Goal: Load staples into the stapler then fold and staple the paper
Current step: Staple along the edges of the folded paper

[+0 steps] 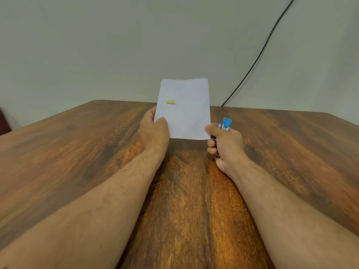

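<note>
1. White folded paper sheet (184,109), bearing a small yellow strip (170,102), is held upright above the brown wood-grain counter (77,152).
2. Its lower left edge is pinched by the left hand (154,131).
3. A blue-and-metal stapler (225,124) is gripped in the right hand (225,146), whose thumb touches the paper's lower right corner.
4. A black cable (258,57) is seen against the wall.

Bare counter (68,152) left and right of frame, open passage. Centre blocked: held-up paper (184,109), both forearms. Cable (258,55) upper right, at the wall.
</note>
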